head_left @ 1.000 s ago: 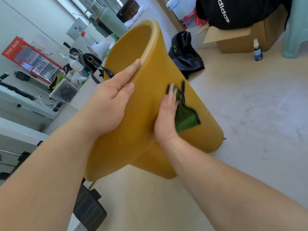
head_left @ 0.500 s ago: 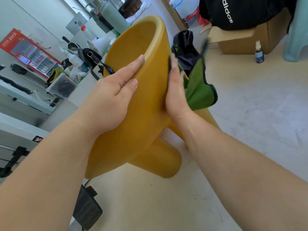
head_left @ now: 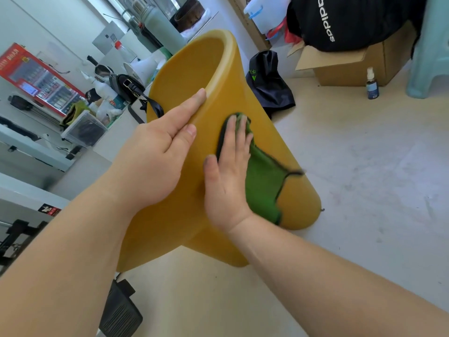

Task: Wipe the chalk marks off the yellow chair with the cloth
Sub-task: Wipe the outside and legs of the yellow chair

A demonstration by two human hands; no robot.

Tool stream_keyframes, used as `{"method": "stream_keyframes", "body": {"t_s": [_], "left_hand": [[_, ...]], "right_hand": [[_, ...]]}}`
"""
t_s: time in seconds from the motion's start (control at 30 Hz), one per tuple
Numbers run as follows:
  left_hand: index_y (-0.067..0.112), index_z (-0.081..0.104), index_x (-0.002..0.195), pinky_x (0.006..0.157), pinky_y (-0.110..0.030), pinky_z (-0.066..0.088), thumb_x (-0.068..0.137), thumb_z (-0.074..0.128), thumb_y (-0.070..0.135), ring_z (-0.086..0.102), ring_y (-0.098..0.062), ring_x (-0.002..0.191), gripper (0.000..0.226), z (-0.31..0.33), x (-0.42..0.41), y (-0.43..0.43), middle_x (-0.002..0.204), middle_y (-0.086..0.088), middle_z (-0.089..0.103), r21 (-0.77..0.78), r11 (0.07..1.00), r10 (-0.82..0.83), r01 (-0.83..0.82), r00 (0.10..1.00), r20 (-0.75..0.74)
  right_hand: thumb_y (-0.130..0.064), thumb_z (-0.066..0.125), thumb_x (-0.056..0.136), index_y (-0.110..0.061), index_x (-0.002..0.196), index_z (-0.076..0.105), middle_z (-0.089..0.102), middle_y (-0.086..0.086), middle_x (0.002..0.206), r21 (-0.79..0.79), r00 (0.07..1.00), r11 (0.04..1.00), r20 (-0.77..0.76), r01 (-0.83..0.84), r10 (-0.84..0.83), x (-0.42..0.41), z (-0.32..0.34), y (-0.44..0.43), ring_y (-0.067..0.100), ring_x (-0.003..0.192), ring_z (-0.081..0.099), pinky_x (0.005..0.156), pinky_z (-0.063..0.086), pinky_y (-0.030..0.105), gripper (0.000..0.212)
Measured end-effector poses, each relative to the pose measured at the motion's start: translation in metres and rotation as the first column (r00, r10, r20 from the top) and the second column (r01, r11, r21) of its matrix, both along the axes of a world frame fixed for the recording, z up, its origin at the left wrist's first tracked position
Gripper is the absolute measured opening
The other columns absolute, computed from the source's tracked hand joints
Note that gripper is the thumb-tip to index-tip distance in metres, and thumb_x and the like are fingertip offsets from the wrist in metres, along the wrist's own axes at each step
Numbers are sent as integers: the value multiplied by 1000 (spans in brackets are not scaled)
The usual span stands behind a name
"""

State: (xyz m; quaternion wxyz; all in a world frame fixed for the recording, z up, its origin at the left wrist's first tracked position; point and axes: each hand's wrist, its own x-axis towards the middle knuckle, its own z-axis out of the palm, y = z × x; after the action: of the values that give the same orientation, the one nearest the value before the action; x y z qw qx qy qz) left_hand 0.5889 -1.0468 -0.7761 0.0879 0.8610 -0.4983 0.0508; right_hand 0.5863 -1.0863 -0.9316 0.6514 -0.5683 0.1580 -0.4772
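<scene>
Right hand [head_left: 228, 183] slid down, flat-open on cloth [head_left: 263, 188]; left hand [head_left: 150, 161] straight-fingered against chair [head_left: 240, 91].

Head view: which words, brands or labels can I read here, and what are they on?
"adidas": white letters on the black bag over the cardboard box.
Too blurred: white heading on the red cabinet.
Unreadable: green mark on the dark garment.
Too small: label on the spray bottle.

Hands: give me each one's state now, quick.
Left hand: open, straight fingers bracing the yellow chair near its rim.
Right hand: open, flat, pressing the green cloth against the chair.
</scene>
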Motion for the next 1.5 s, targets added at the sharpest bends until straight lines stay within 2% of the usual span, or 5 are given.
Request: {"method": "stream_keyframes", "body": {"t_s": [0.3, 0.53, 1.03, 1.17, 1.5], "left_hand": [[65, 28, 139, 75, -3, 35, 103, 34, 39, 49, 20, 98, 45, 1, -7, -2, 121, 46, 42, 7, 998, 59, -59, 997, -53], [56, 42, 116, 61, -55, 53, 101, 40, 29, 65, -36, 72, 31, 13, -11, -19, 93, -19, 66, 43, 991, 130, -126, 988, -88], [64, 12, 145, 110, -37, 39, 99, 48, 26, 36, 0, 136, 70, 16, 10, -41, 144, 44, 16, 76, 994, 105, -75, 824, -556], [51, 4, 151, 97, 8, 14, 94, 48, 13, 9, 38, 121, 82, 18, 4, -47, 143, 48, 4, 103, 995, 76, -15, 781, -619], [40, 0, 155, 97, -8, 22, 80, 38, 27, 26, 25, 116, 86, 46, -16, -86, 138, 25, 24, 174, 977, 214, -125, 535, -817]], "right_hand": [[-60, 8, 89, -47, 160, 7, -1, -14, 172, 131, 941, 991, -328, -40, 81, 32, -14, -106, 21, 158, -10, 122, -6, 65, 72], [-60, 9, 97, -41, 162, 2, -6, -10, 172, 205, 952, 973, -263, -104, 157, 19, 4, -85, 26, 157, -17, 121, -4, 67, 68], [-79, 16, 84, -46, 161, 6, 4, -19, 170, 192, 948, 944, -123, -267, 293, 14, 15, -129, 11, 157, -12, 124, -8, 60, 84], [-98, 35, 76, -61, 153, 13, 14, -30, 166, 270, 889, 879, -132, -393, 438, 1, 24, -140, 2, 156, 7, 128, 11, 52, 89], [-35, 42, 110, -41, 156, 36, 45, -28, 149, 451, 838, 862, -357, -231, 412, -50, 124, -153, -3, 136, 45, 115, 38, 26, 47]]}}
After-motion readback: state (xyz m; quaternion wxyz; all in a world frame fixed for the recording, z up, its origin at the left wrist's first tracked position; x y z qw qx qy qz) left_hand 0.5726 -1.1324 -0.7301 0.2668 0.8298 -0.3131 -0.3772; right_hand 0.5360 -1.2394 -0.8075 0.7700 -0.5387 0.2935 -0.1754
